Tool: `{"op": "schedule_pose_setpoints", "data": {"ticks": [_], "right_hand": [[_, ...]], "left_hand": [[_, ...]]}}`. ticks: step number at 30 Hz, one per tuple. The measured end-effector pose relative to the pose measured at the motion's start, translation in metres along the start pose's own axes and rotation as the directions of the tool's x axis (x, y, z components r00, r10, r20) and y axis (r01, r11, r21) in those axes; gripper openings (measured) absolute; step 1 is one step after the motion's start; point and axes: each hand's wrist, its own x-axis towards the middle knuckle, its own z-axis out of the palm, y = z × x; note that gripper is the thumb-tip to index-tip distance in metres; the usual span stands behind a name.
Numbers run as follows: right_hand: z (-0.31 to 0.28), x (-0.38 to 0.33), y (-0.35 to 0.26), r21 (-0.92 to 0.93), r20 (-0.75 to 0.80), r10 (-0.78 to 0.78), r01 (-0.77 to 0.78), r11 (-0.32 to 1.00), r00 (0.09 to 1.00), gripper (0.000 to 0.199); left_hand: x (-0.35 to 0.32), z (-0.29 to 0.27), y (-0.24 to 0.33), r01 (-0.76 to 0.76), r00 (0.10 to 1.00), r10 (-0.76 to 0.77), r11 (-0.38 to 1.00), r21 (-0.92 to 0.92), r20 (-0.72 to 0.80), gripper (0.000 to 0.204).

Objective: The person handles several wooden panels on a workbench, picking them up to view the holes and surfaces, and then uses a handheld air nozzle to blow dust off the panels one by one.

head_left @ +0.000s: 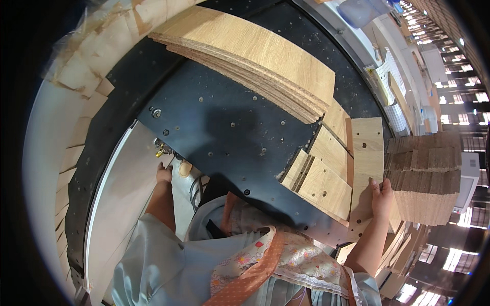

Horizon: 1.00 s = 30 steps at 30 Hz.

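The left hand [164, 174] extends forward, left of the black table [229, 135]. The right hand [382, 198] grips, right of it.

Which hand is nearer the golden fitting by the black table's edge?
Left: the left hand is just below the golden fitting in view; the right hand is far right, on the drilled board.

board [367, 160] | pale woodgrain, drilled holes | fore-and-aft | right end of black table [196, 115]

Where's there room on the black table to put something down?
The widest bare patch of black table lies between the long stacked boards and the near edge, left of the small boards. The right end is crowded: those boards, a holed panel and the right hand.
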Motion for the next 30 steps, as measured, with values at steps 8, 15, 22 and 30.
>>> {"op": "schedule_pose_setpoints", "data": {"ticks": [8, 15, 22, 30], "right_hand": [[0.004, -0.005, -0.017, -0.19, -0.051, 0.014, -0.024, 0.982, 0.999, 0.029], [-0.002, -0.002, -0.033, -0.21, 0.032, 0.02, -0.012, 0.978, 0.999, 0.038], [-0.005, 0.011, -0.028, -0.126, 0.17, 0.126, -0.106, 0.986, 0.977, 0.039], [-0.008, 0.022, -0.047, -0.22, 0.274, 0.183, -0.124, 0.968, 0.944, 0.041]], "left_hand": [[0.02, 0.0, 0.024, -0.122, 0.992, 0.095, 0.876, -0.467, -0.082, 0.038], [-0.079, -0.064, 0.064, -0.558, 0.827, 0.516, 0.801, -0.215, -0.223, 0.029], [-0.243, -0.11, 0.195, -0.604, 0.473, 0.861, 0.472, -0.642, 0.187, 0.034], [-0.322, -0.08, 0.304, -0.789, 0.406, 0.662, 0.602, -0.125, 0.63, 0.027]]}}
